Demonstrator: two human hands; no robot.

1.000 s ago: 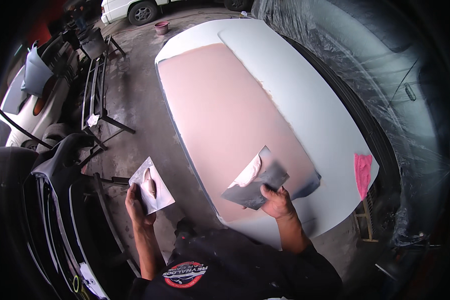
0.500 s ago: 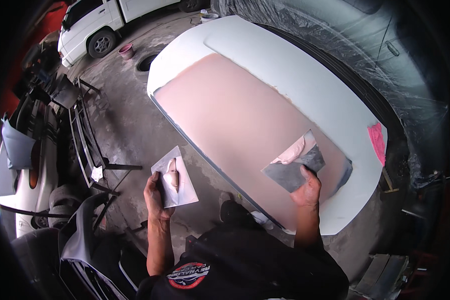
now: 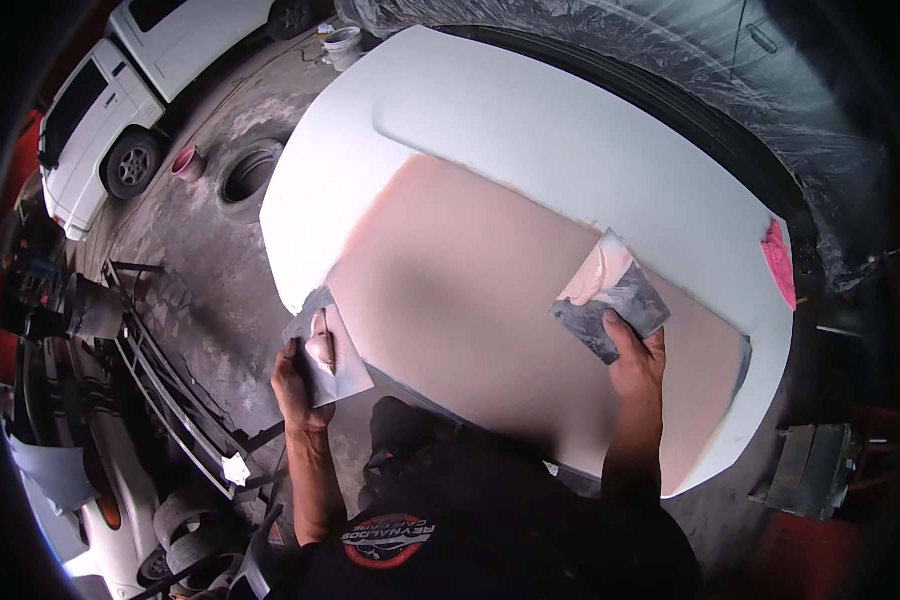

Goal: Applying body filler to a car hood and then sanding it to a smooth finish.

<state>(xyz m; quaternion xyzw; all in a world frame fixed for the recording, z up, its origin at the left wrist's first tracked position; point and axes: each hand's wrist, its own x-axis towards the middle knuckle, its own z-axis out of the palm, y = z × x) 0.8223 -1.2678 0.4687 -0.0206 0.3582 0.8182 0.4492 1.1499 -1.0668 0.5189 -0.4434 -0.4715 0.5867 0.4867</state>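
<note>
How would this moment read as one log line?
left hand: holding pale flat rectangular plate bearing pinkish paste | right hand: holding grey flat sheet bearing pink paste | beneath: white curved panel with pinkish area

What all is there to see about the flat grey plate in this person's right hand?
The flat, four-sided grey plate looks thin and stiff, perhaps metal. Thick pale-pink paste sits on its far left part; whitish smears streak the grey surface. The person's bare right hand holds its near edge, thumb on top. One corner points away. It appears over the matte pink area of the large white panel; contact is unclear.
</note>
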